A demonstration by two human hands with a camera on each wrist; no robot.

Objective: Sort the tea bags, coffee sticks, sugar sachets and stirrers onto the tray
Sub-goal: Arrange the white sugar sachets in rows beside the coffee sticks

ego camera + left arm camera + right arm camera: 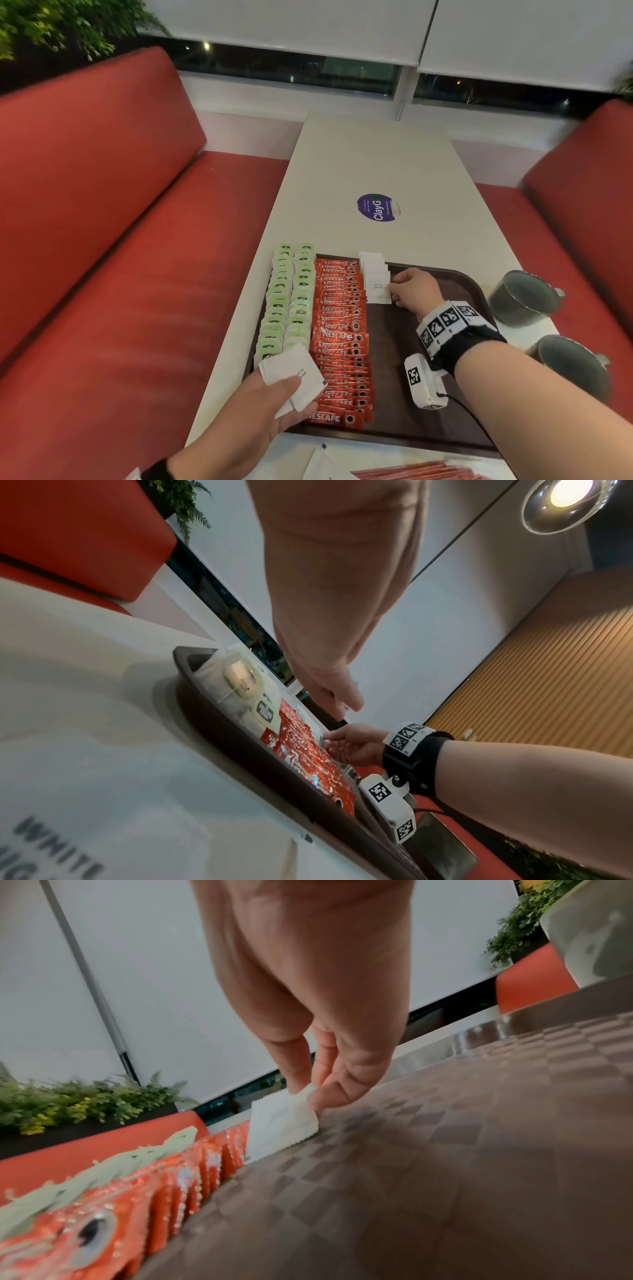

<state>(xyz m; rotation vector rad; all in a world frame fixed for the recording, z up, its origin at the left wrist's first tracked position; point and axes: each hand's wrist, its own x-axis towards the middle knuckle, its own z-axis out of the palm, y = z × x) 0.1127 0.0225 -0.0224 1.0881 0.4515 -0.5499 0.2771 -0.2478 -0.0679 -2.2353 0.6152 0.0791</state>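
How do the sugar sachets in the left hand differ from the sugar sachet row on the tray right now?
The sugar sachets in the left hand are a loose fanned bunch, held up over the coffee sticks; the sugar sachet row lies overlapped on the tray, far end only. The right hand pinches the row's nearest sachet. Both are white, printed WHITE SUGAR.

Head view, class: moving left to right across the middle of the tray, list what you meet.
Two rows of green tea bags → red Nescafe coffee sticks → white sugar sachets → right hand pinching the nearest sachet → bare tray floor → dark cup on the table.
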